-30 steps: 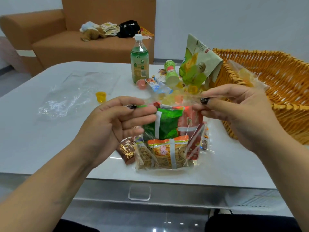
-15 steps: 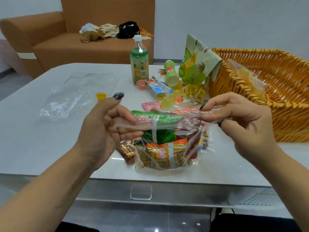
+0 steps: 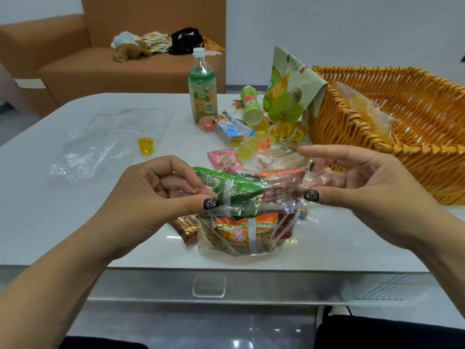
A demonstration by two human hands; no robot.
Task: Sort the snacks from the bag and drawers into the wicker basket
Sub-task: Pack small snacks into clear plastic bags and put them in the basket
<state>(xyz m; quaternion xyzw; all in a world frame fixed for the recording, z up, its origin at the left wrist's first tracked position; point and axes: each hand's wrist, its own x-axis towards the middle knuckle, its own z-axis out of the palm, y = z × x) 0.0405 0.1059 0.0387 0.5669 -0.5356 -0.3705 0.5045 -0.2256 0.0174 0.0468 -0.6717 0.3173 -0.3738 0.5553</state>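
Both hands, left hand (image 3: pixel 161 195) and right hand (image 3: pixel 364 190), pinch the mouth of the clear plastic snack bag (image 3: pixel 246 222) at the table's near edge; pull evenly apart, so packets reach the orange wicker basket (image 3: pixel 415 157) at far right

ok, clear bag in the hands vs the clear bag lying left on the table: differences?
The clear bag in the hands is bulging with snack packets; the flat clear bag looks empty. The first stands at the table's near edge, its mouth pinched by the left hand and the right hand; the second lies spread and untouched, farther left. Both are transparent plastic on the white table.
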